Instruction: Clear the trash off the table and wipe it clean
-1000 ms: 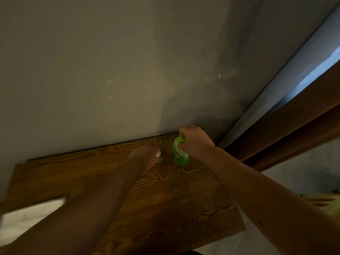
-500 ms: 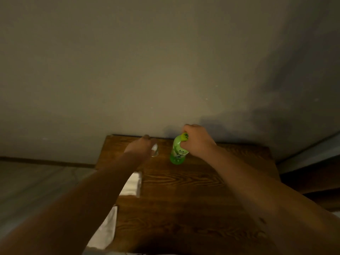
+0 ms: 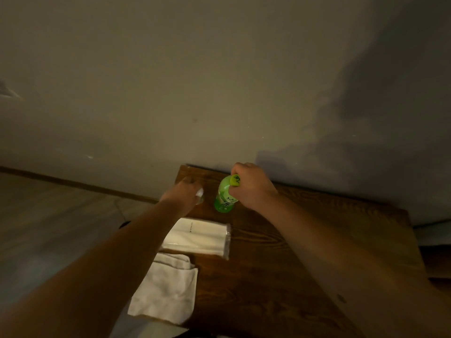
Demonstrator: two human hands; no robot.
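A green plastic bottle stands upright on the dark wooden table near the wall. My right hand is closed around its neck and cap. My left hand is closed on a small clear bottle just left of the green one; most of that clear bottle is hidden behind my fingers. A white folded cloth lies at the table's left front edge. A pack of white tissues in clear wrap lies between the cloth and the bottles.
A plain grey wall rises right behind the table. Grey floor and a baseboard lie to the left. Dim light; dark shapes sit past the table's right edge.
The view has swung left and down, so the tissue pack and cloth now show fully. Both hands stay closed on their bottles at the back of the table.
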